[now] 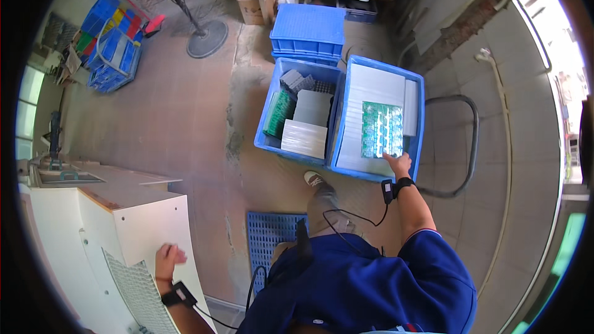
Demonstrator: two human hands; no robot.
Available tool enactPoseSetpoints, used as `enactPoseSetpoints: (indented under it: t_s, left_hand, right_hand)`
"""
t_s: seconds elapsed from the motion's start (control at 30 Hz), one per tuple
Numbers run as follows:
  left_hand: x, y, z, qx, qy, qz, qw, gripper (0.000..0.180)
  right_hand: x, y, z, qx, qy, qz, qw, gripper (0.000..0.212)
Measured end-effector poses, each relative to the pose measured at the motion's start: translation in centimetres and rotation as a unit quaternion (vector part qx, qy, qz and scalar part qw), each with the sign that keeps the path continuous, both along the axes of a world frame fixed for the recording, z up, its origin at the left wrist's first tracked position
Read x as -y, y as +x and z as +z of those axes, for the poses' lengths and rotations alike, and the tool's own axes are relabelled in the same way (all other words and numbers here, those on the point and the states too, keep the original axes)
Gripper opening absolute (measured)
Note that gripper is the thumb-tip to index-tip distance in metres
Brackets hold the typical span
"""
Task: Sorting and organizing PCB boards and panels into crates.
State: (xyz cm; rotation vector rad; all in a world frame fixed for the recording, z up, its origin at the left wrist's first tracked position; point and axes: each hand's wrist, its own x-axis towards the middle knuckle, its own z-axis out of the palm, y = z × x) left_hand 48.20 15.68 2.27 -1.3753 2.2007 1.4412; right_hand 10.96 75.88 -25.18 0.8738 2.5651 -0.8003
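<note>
Right hand (400, 164) is gripping a green circuit panel (382, 128) over a blue crate

A reddish-brown floor (185, 117) is stretching across the middle of the view, with a white cabinet (151, 222) standing along its left side. The person's navy shirt (371, 284) is filling much of the lower edge.

Ahead, the right-hand blue crate (421, 108) is holding pale flat sheets (371, 86), and the green circuit panel is lying over them toward the crate's near right part. Just beside it on the left, a second blue crate (297, 156) is holding a row of green boards (279, 113), a white stack (304, 138) and grey trays. Behind that one, a covered blue crate (308, 21) is standing on another.

A blue slatted mat (275, 235) is lying on the floor near the person's legs, and a standing fan's round base (207, 40) is resting farther off to the left.

The right hand's fingers are clamping the panel's near edge, by its right corner. The left hand (169, 258) is hanging in front of the white cabinet, nothing visible in it; its fingers are blurring, so whether they are apart or together cannot be told. Each wrist is wearing a small black device with a cable.
</note>
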Motion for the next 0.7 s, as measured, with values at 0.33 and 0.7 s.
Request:
enactPoseSetpoints:
  t_s: [0.33, 0.7]
  left_hand:
    - [-5.3, -18.3, 1.2, -0.013, -0.027, -0.180, 0.983, 0.020]
    - [-7.1, -23.4, -0.7, -0.009, -0.021, -0.246, 0.969, 0.021]
  right_hand:
    - [-7.3, -2.2, -4.8, 0.009, -0.043, 0.068, 0.997, 0.062]
    - [-9.3, -3.1, 11.5, -0.071, -0.389, -0.030, 0.918, 0.020]
